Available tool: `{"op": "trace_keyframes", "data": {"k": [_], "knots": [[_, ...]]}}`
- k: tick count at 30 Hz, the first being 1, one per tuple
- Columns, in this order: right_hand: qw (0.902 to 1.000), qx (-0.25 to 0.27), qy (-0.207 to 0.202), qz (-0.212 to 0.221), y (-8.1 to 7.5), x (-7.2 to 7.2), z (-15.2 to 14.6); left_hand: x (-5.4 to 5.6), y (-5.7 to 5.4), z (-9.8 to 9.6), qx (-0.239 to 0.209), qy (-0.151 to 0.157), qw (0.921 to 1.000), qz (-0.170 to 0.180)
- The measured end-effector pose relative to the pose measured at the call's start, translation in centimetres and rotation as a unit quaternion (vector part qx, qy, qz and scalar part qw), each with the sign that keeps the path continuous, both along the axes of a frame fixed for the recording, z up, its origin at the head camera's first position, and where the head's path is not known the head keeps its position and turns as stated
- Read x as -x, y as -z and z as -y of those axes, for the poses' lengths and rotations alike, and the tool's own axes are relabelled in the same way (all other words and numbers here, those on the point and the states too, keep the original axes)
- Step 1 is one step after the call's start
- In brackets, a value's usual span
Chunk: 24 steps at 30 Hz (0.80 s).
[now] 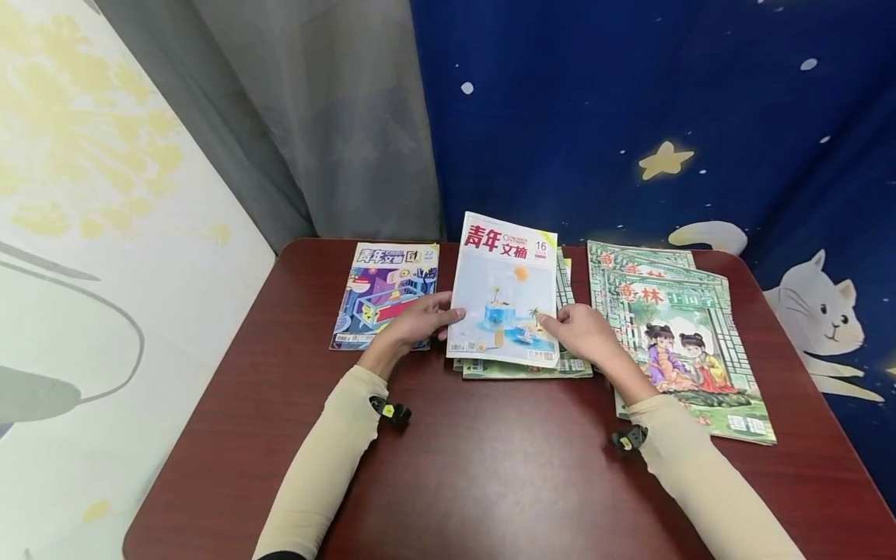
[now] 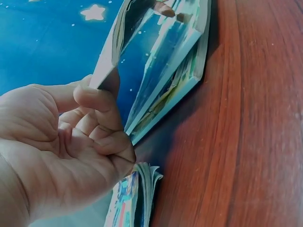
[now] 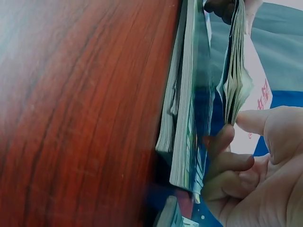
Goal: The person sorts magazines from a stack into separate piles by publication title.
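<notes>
A light blue and white magazine with red title characters and the number 16 is held above a small pile of green-edged magazines. My left hand pinches its left edge between thumb and fingers. On the opposite edge, my right hand grips it with the thumb on the cover. The right wrist view shows the raised magazine's page edges apart from the pile below. In the left wrist view, the thumb and fingers hold the magazine's corner; the pile lies beyond.
A purple magazine lies on the dark red table left of the pile. Several overlapping green magazines lie at the right. Grey and blue curtains hang behind the table's far edge. A pale patterned wall is at the left.
</notes>
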State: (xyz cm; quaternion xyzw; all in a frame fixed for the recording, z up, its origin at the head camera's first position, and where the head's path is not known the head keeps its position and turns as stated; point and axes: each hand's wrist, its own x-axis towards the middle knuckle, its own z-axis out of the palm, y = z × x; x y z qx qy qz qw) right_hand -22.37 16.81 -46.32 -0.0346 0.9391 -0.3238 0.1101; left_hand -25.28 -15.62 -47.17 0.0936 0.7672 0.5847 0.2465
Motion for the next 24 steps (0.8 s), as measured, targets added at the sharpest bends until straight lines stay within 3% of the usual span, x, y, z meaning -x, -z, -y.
{"op": "trace_keyframes", "data": {"k": [9, 14, 19, 24], "knots": [[0.9944, 0.104, -0.014, -0.01, 0.3, 0.1, 1.5, -0.7, -0.7, 2.9, -0.016, -0.004, 0.9998, 0.008], [0.9923, 0.117, -0.036, -0.022, 0.0, 0.0, 3.6, -1.2, -0.7, 4.9, -0.013, -0.024, 0.9995, 0.017], [0.9949, 0.079, -0.059, -0.021, 0.5, -0.2, 6.1, -1.4, 0.0, 6.9, -0.016, -0.04, 0.9983, 0.039], [0.9962, 0.022, -0.077, -0.034, 0.8, -0.7, 9.3, -1.7, 0.0, 9.8, 0.035, -0.056, 0.9977, 0.018]]}}
